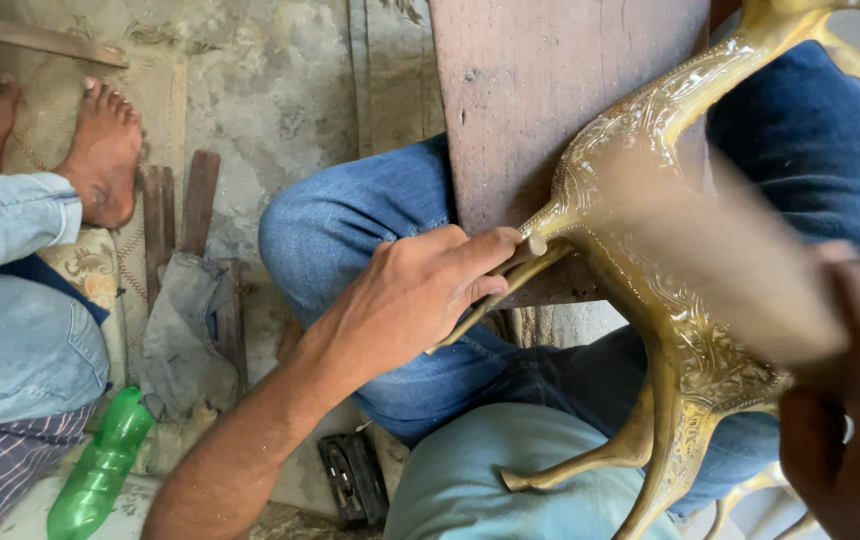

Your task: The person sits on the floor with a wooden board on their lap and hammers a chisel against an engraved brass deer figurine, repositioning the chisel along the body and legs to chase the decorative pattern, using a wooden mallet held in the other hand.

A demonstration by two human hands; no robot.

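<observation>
Fingers of our left hand (405,300) pinch a thin metal punch (495,285) against the engraved brass deer figurine (670,300), steadied on the brown wooden board's (540,90) lower edge across our knees; our right hand (850,400) grips a blurred wooden mallet (720,250).

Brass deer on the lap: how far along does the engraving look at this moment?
Done: engraved patterns already cover the brass deer's body and upper legs. In hand: the left hand sets a chisel against the deer's front, which rests on a wooden board; the right hand swings a blurred mallet. Left: the lower legs near the hooves look plain, though the far side is hidden.
</observation>
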